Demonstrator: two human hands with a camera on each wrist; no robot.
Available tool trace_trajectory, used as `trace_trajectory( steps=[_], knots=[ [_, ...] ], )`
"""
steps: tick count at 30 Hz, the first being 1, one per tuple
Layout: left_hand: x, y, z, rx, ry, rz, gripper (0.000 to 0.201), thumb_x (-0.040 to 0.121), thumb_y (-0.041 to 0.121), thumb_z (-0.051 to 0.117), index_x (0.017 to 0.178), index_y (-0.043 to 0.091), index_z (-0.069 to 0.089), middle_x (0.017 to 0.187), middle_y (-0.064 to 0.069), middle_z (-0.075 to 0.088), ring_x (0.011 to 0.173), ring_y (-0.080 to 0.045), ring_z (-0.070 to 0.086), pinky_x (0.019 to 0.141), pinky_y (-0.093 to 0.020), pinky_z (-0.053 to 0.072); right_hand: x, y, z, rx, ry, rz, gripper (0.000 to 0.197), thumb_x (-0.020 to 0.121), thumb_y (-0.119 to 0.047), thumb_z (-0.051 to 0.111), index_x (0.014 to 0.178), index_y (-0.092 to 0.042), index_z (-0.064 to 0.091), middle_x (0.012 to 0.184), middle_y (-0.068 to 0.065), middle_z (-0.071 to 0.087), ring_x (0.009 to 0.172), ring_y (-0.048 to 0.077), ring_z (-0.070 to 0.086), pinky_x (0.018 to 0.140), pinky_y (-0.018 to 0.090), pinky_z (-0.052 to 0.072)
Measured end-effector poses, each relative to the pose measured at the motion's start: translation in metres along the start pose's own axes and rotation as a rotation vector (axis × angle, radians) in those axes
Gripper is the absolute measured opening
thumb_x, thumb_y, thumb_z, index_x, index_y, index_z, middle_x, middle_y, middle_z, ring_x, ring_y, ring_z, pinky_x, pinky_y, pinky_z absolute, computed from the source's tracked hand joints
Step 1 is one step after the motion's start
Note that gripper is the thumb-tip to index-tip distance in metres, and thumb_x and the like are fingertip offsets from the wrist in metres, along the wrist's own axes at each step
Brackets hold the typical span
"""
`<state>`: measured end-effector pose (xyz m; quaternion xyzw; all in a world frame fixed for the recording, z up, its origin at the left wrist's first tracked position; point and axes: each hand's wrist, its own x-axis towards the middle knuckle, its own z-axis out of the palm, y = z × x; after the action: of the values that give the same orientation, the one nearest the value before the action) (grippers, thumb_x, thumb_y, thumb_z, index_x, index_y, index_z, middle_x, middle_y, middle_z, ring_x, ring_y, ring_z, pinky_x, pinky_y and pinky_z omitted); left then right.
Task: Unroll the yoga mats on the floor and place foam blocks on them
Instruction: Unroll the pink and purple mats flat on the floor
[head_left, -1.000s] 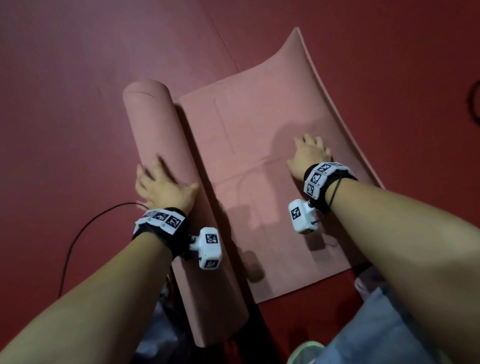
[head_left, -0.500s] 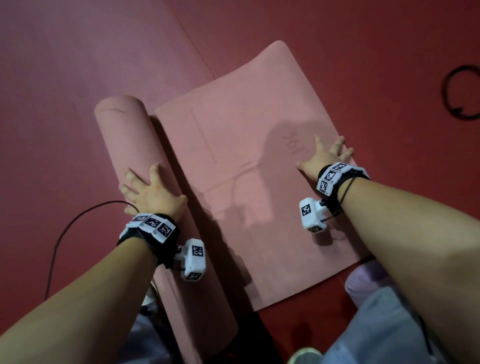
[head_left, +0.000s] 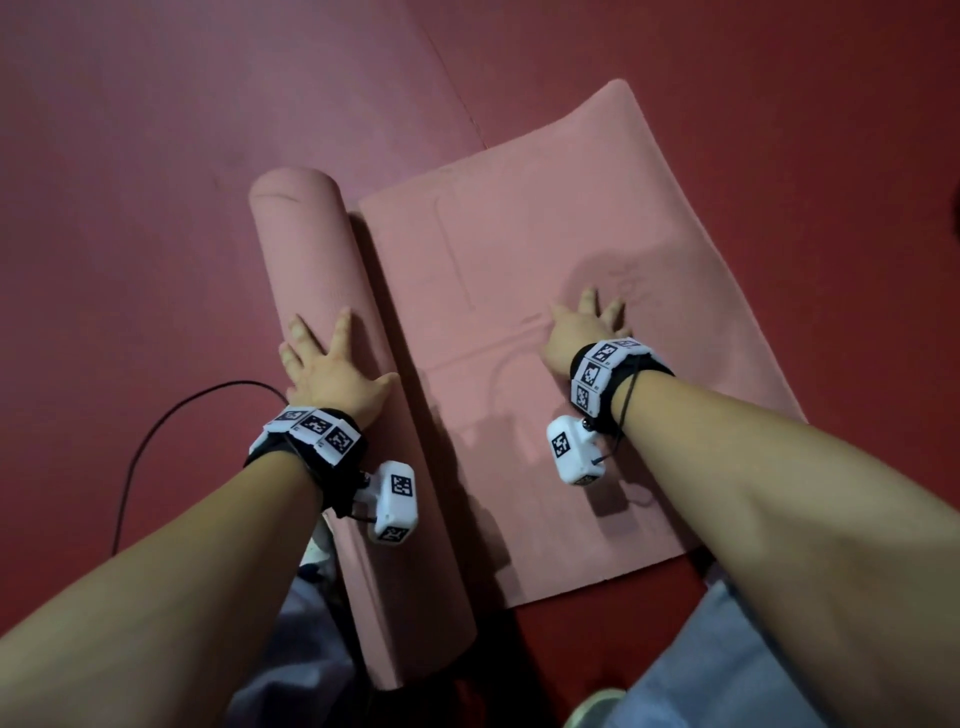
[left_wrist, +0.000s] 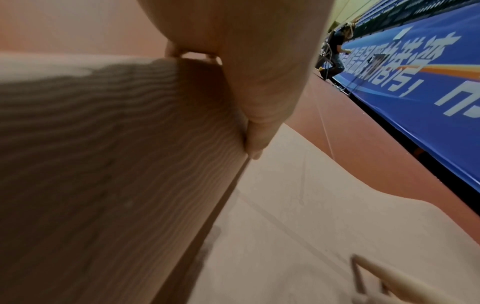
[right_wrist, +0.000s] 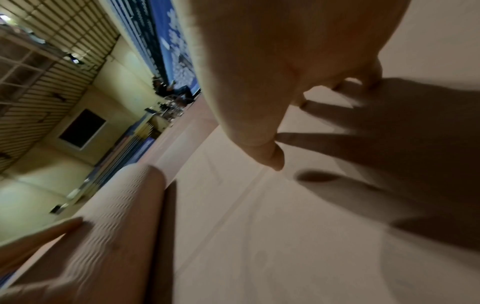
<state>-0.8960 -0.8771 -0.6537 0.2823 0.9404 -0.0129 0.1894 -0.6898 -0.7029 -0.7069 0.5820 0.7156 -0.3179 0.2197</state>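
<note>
A pink yoga mat lies partly unrolled on the red floor. Its rolled part (head_left: 332, 291) runs away from me on the left, and its flat part (head_left: 519, 249) spreads to the right. My left hand (head_left: 327, 358) rests flat on top of the roll with fingers spread; in the left wrist view its thumb (left_wrist: 259, 123) lies along the roll (left_wrist: 103, 164). My right hand (head_left: 587, 332) presses flat on the unrolled sheet, fingers spread, as the right wrist view shows over the sheet (right_wrist: 259, 226). The mat's far right corner (head_left: 618, 104) curls upward.
A black cable (head_left: 156, 441) loops on the floor (head_left: 156, 156) left of the roll. My grey-clad knees (head_left: 701, 675) and a shoe (head_left: 597, 706) sit at the mat's near end. A blue banner wall (left_wrist: 415, 102) with a person (left_wrist: 337, 51) stands far off.
My right hand slid from near the mat's right edge back toward its middle. The far right corner, flat half a second ago, curls up again. My left hand stays on the roll.
</note>
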Motion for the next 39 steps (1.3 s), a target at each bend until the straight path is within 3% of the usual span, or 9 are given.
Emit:
trace_trajectory(
  steps=[6,10,15,20,24,30,34,37,39],
  knots=[
    [-0.035,-0.037,-0.008,-0.141,-0.022,-0.038,0.079,0.083,0.043,0.073,0.149,0.049,0.029,0.165,-0.001,0.003,0.145,-0.035,0.020,0.117,-0.050,0.029,-0.033,-0.080,0.040,-0.109,-0.125,-0.249,0.069,0.084,-0.015,0.052,0.146,-0.041,0.036,0.164,0.001,-0.007,0.147,0.043,-0.012,0.116,0.060,0.016],
    [-0.042,-0.053,-0.010,-0.129,-0.089,-0.033,0.091,0.080,0.045,0.076,0.152,0.047,0.020,0.165,-0.005,0.003,0.144,-0.038,0.025,0.118,-0.047,0.029,-0.034,-0.092,0.060,-0.207,-0.167,-0.229,0.079,0.079,-0.024,0.061,0.148,-0.045,0.028,0.162,0.004,-0.022,0.145,0.045,-0.020,0.111,0.067,0.013],
    [-0.036,-0.067,0.003,-0.103,-0.081,-0.032,0.122,0.062,0.056,0.085,0.152,0.038,0.004,0.164,-0.012,-0.003,0.143,-0.041,0.026,0.114,-0.052,0.033,-0.028,-0.089,0.068,-0.252,-0.129,-0.237,0.085,0.078,-0.033,0.069,0.149,-0.046,0.023,0.162,0.004,-0.022,0.145,0.045,-0.019,0.112,0.067,0.013],
    [-0.025,-0.096,0.011,-0.214,-0.060,0.029,0.125,0.060,0.056,0.086,0.153,0.032,0.006,0.163,-0.017,0.003,0.140,-0.045,0.029,0.115,-0.051,0.031,-0.039,-0.104,0.085,-0.187,-0.036,-0.140,0.081,0.072,-0.028,0.067,0.144,-0.039,0.030,0.163,0.003,-0.016,0.147,0.043,-0.014,0.111,0.066,0.020],
    [-0.014,-0.126,0.015,-0.391,-0.076,0.085,0.126,0.058,0.055,0.088,0.153,0.029,0.009,0.161,-0.015,0.010,0.142,-0.040,0.029,0.117,-0.048,0.029,-0.057,-0.123,0.113,-0.207,0.022,-0.079,0.100,0.074,-0.045,0.072,0.155,-0.028,0.015,0.163,0.010,-0.015,0.147,0.043,-0.011,0.111,0.066,0.018],
    [-0.007,-0.155,0.019,-0.599,-0.157,0.127,0.122,0.064,0.050,0.085,0.155,0.031,0.006,0.160,-0.015,0.012,0.144,-0.033,0.027,0.119,-0.047,0.027,-0.079,-0.142,0.143,-0.208,0.006,-0.162,0.104,0.070,-0.050,0.077,0.153,-0.037,0.017,0.163,0.012,-0.014,0.147,0.046,-0.012,0.116,0.063,0.014],
    [-0.007,-0.194,0.013,-0.744,-0.234,0.108,0.121,0.055,0.059,0.082,0.153,0.039,0.015,0.144,-0.007,0.049,0.126,-0.025,0.054,0.107,-0.043,0.045,-0.099,-0.171,0.159,-0.202,0.027,-0.275,0.097,0.073,-0.050,0.074,0.153,-0.037,0.021,0.160,0.015,0.017,0.147,0.042,0.014,0.119,0.055,0.017],
    [-0.015,-0.228,0.007,-0.756,-0.213,0.108,0.087,0.084,0.032,0.075,0.155,0.029,0.025,0.142,-0.001,0.055,0.125,-0.019,0.056,0.103,-0.024,0.040,-0.113,-0.199,0.171,-0.145,0.050,-0.445,0.079,0.083,-0.026,0.069,0.152,-0.031,0.031,0.148,0.007,0.045,0.136,0.029,0.041,0.113,0.042,0.032],
    [-0.018,-0.250,0.003,-0.685,-0.154,0.114,0.071,0.093,0.023,0.066,0.154,0.028,0.031,0.145,-0.001,0.052,0.132,-0.018,0.051,0.101,-0.021,0.038,-0.116,-0.217,0.183,-0.004,0.043,-0.480,0.071,0.084,-0.009,0.063,0.148,-0.030,0.040,0.134,0.005,0.058,0.122,0.028,0.054,0.103,0.036,0.043]
  ],
)
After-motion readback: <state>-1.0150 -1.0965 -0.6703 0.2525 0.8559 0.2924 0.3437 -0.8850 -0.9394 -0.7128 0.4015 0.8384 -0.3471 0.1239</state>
